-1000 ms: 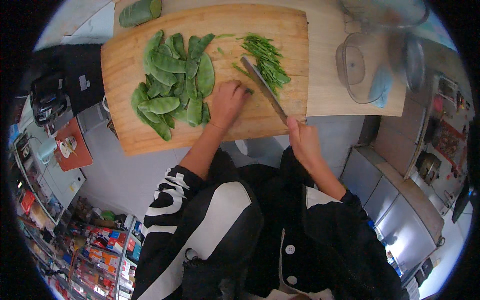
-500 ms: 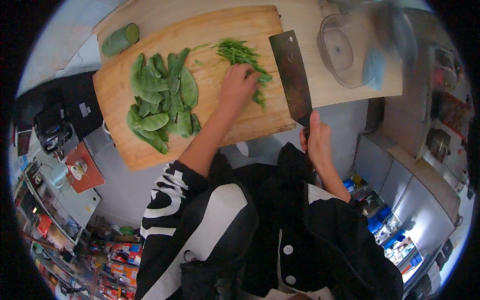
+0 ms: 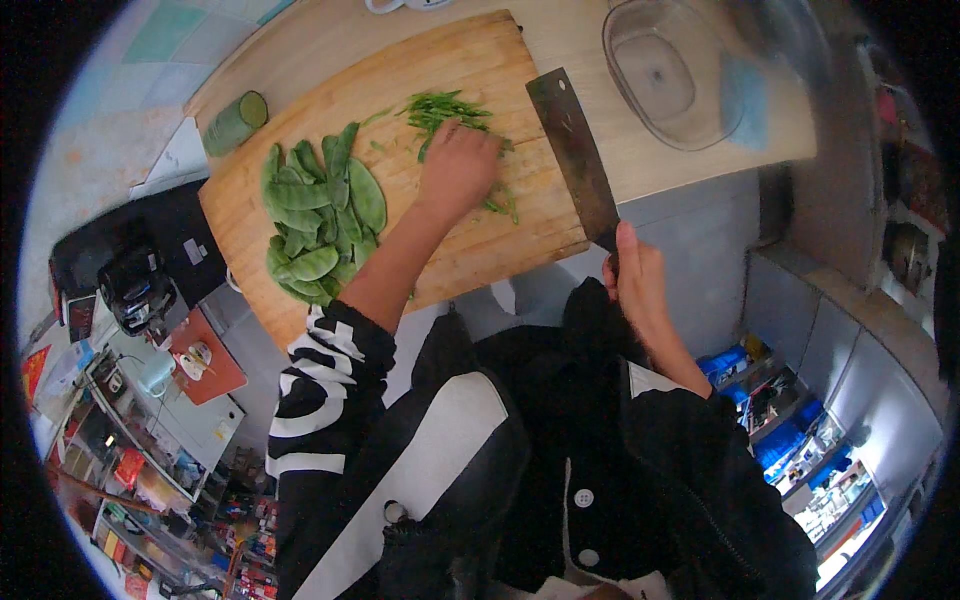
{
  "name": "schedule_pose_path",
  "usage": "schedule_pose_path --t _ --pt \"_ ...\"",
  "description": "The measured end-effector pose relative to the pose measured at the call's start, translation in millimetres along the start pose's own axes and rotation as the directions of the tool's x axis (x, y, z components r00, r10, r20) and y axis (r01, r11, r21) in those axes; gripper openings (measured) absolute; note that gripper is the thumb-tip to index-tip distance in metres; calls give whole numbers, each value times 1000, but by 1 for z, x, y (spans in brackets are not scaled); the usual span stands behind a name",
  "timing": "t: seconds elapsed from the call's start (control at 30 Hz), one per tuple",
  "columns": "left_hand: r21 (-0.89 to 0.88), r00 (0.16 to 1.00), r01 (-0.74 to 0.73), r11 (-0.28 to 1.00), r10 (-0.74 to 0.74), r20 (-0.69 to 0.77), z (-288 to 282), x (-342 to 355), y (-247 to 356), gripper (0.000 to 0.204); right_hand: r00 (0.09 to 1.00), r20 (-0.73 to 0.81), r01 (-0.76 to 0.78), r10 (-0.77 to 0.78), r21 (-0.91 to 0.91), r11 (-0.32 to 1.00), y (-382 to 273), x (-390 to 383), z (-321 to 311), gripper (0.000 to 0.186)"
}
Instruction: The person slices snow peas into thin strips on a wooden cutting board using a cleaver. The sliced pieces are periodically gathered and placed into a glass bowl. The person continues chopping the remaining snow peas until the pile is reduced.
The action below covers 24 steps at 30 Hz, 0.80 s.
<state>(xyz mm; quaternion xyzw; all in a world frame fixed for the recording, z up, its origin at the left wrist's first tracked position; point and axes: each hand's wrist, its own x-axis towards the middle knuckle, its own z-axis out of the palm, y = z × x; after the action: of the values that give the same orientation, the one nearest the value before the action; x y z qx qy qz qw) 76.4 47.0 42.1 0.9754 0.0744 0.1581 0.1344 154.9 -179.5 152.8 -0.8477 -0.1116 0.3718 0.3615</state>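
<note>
On a wooden cutting board [image 3: 445, 60], my left hand [image 3: 460, 170] rests with its fingers curled down over thin green bean shreds [image 3: 447, 104]; the fingertips are partly hidden. Some loose shreds lie by the wrist side of that hand. A heap of whole flat green beans [image 3: 318, 205] lies to the left, below my forearm's far side. My right hand [image 3: 640, 275] grips the handle of a cleaver [image 3: 575, 150], thumb along the top. The broad dark blade points away from me along the board's right edge.
A cut piece of green vegetable, like cucumber or gourd [image 3: 236, 123], sits beyond the board's left corner. On the right of the table are a clear plastic container [image 3: 610, 65] and a blue cloth [image 3: 748, 105]. Part of a white object [image 3: 410, 4] shows at the far edge.
My left hand has shifted slightly left and its fingers are curled further over the shreds. The cleaver stays in my right hand by the board's edge. The view has shifted a little.
</note>
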Motion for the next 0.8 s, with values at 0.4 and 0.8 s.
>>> schedule_pose_path --t 0.4,0.8 --pt "-972 525 220 -85 -829 191 -44 -20 -14 18 987 160 -26 29 -15 1000 0 14 3 66" --pt "-296 869 446 845 -488 -84 -36 -82 2 33 962 250 -95 111 -76 993 -1 23 9 64"
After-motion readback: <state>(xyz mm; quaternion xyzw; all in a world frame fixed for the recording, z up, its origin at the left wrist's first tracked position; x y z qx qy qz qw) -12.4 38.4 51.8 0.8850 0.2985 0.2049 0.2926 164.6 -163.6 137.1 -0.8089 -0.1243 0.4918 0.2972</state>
